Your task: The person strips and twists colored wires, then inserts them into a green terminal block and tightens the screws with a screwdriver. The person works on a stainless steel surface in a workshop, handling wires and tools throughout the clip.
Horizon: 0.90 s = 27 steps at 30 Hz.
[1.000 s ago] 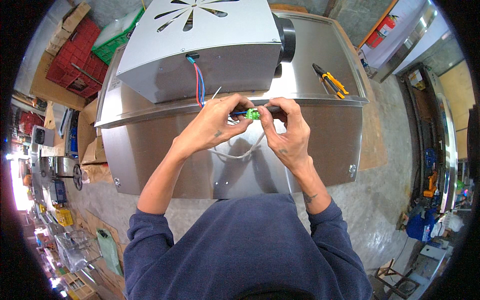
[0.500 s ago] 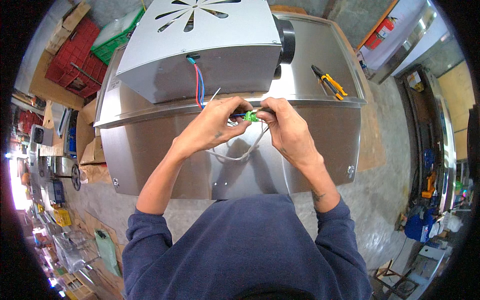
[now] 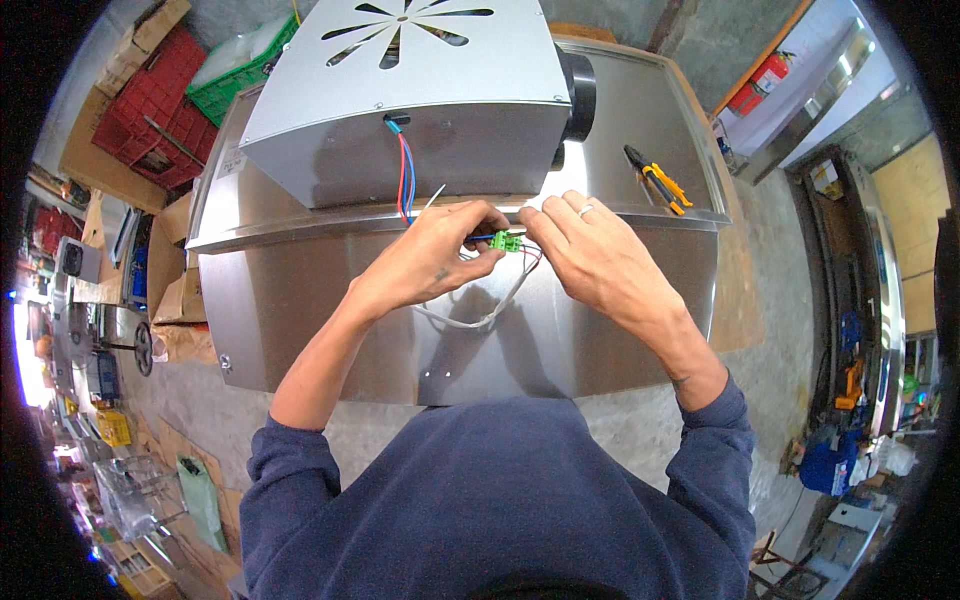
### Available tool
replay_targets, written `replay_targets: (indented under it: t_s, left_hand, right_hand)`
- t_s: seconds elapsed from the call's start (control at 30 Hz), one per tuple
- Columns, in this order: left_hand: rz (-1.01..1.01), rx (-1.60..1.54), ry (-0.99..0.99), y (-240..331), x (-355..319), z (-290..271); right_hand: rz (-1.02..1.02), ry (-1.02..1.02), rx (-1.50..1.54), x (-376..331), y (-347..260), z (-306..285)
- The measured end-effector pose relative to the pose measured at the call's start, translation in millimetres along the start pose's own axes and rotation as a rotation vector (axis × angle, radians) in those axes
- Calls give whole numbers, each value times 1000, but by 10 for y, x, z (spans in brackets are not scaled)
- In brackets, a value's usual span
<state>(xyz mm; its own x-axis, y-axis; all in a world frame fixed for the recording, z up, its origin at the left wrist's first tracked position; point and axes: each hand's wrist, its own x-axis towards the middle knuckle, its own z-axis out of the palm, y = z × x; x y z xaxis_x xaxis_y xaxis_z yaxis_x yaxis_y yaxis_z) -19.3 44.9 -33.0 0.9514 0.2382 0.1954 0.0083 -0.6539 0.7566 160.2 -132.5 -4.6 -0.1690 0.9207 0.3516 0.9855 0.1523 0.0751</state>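
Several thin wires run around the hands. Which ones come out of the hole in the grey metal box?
The red and blue wires. They drop from a hole in the grey sheet-metal box toward the small green plastic connector. The white wire instead loops below the hands.

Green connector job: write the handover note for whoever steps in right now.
Left hand: pinches the small green plastic connector block from the left.
Right hand: fingertips at the connector's right side.
Red and blue wires run from the grey sheet-metal fan housing to the connector; a white cable loops below it on the steel hood.
Yellow-handled pliers lie far right.
Done: wires reach the connector. Left: seating cannot be told.
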Motion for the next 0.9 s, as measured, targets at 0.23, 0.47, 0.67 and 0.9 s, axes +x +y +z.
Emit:
replay_targets:
  t_s: [0.23, 0.47, 0.67, 0.9]
  left_hand:
    - [20, 31, 0, 29, -33, -23]
    - [24, 52, -3, -40, -41, 48]
    - [8, 82, 23, 11, -56, 9]
    - [-2, 38, -9, 0, -69, 54]
  right_hand:
    - [-53, -65, 21, 46, -16, -107]
    - [-94, -28, -15, 59, -9, -36]
    - [-52, -103, 48, 65, 8, -81]
    - [-89, -35, 15, 72, -32, -27]
